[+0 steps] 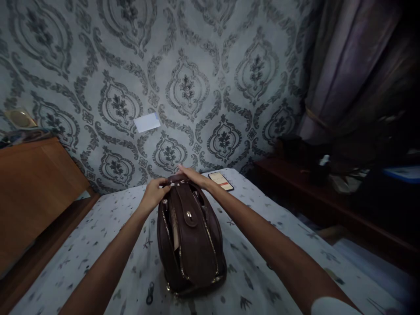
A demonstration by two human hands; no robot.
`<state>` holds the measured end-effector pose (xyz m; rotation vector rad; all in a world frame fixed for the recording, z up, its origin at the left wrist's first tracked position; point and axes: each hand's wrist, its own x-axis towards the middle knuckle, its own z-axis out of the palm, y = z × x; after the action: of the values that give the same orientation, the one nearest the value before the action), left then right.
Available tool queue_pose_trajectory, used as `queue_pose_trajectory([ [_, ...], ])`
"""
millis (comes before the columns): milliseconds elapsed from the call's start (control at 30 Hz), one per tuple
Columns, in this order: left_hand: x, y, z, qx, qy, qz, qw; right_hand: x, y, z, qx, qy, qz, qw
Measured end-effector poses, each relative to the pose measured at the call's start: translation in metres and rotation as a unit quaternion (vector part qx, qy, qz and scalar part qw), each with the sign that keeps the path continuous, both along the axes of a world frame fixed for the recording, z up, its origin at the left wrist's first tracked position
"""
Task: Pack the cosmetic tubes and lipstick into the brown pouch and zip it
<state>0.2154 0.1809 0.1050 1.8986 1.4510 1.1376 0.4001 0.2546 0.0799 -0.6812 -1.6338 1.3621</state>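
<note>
A dark brown leather-look backpack (197, 249) stands on the bed in front of me. Its gold-coloured zips (211, 238) are undone down both sides of the middle panel, and a strap with a round metal clasp (189, 215) runs down that panel. Something light brown shows inside the left opening. My left hand (154, 195) is closed at the bag's upper left edge, thumb and fingers pinching near the top. Across the upper right side lies my right hand (194, 176), fingers stretched toward the top handle; some fingertips are hidden behind the bag.
The bag rests on a white patterned bedsheet (131, 236). A phone (221, 180) with a lit screen lies behind it. A wooden headboard-like panel (39, 183) borders the left. Patterned wallpaper (210, 87) rises behind. At right stands a dark, cluttered reddish-brown surface (295, 188).
</note>
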Motion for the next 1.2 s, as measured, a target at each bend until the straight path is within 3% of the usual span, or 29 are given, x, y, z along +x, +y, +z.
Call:
queue_pose_trajectory([
  [167,-0.002,0.006,-0.005,0.027,0.014,0.019,0.999,-0.008,0.018,0.001,0.01,-0.098,0.054,0.994],
  [367,0.006,0.0,-0.012,0.081,0.007,0.053,0.995,-0.007,0.024,-0.005,0.032,-0.157,0.043,0.986],
  [700,0.015,-0.023,-0.005,0.157,0.007,0.067,0.985,-0.007,0.023,-0.005,0.065,-0.191,0.011,0.979],
  [1000,0.016,-0.043,-0.006,0.135,-0.008,0.063,0.989,-0.004,0.019,-0.006,0.065,-0.184,-0.002,0.981],
  [1200,0.017,-0.05,-0.01,0.125,-0.019,0.066,0.99,-0.006,0.013,-0.006,0.029,-0.123,-0.004,0.992],
])
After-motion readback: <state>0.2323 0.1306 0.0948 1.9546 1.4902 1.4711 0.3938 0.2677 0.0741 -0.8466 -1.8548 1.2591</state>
